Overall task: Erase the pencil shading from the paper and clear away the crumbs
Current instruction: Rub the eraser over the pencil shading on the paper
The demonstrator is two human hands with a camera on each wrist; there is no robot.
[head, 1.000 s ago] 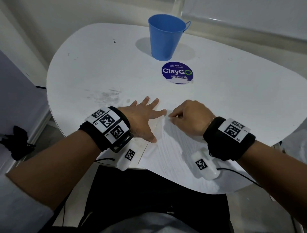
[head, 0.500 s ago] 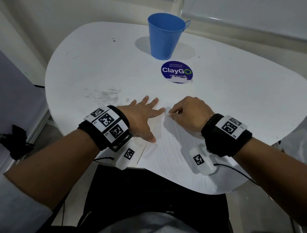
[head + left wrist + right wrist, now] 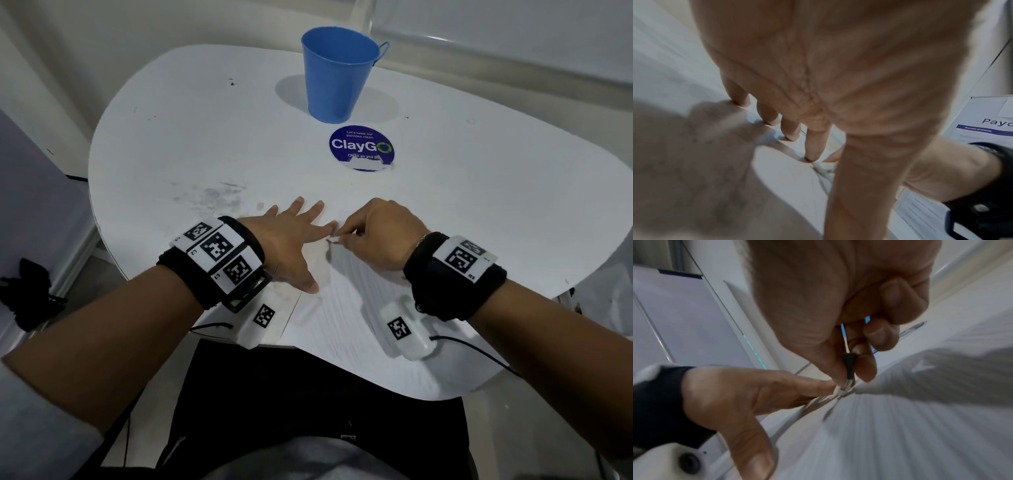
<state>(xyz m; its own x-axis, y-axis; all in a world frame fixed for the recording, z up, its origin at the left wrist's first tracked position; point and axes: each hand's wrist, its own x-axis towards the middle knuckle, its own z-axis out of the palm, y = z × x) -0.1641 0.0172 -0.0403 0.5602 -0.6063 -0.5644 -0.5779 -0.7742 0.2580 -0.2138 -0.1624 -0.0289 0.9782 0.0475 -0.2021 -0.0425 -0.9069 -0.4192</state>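
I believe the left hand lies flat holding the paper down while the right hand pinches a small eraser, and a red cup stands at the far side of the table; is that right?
Not quite: the cup is blue, not red, as the head view shows. The rest stands: the left hand lies flat on the paper, and the right hand pinches a small eraser.

The left hand (image 3: 291, 245) lies flat, palm down, fingers (image 3: 815, 146) spread and straight, thumb out to the side. The right hand (image 3: 378, 236) is curled beside it, thumb and forefinger pinched, seemingly on something small; both forearms reach forward.
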